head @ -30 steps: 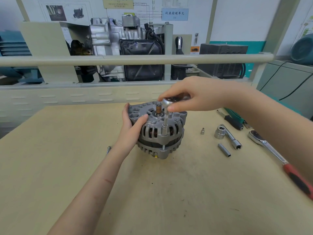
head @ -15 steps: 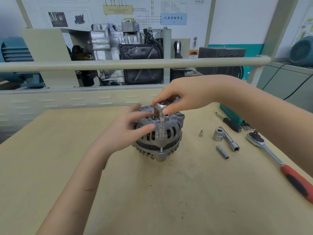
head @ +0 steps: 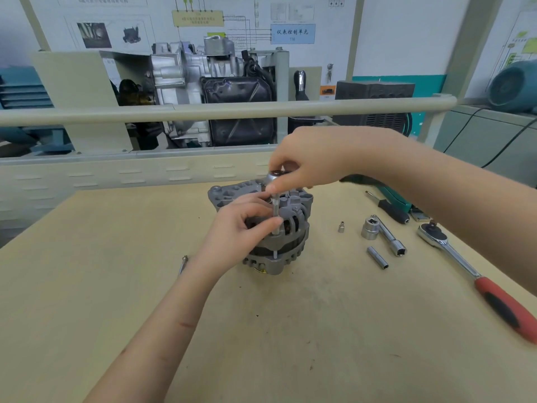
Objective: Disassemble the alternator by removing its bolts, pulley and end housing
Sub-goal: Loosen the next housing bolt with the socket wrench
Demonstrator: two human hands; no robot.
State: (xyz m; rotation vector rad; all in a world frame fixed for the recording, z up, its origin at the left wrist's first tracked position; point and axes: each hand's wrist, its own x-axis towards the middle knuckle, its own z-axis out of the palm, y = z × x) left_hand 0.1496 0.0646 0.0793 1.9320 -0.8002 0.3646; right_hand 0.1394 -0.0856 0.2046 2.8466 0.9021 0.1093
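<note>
The grey alternator stands upright in the middle of the wooden bench. A small ratchet with a slim socket extension stands vertically on a bolt at the housing's front edge. My right hand grips the ratchet head from above. My left hand lies against the alternator's left side, and its thumb and fingers pinch the extension shaft. The bolt head under the socket is hidden.
To the right of the alternator lie a small bit, a large socket on an extension bar, a deep socket and a long red-handled ratchet. A thin bolt lies left of my wrist. A railing and an engine display stand behind.
My left hand has left the alternator's side and come forward onto the extension shaft. My right hand stays on the ratchet head and has turned slightly.
</note>
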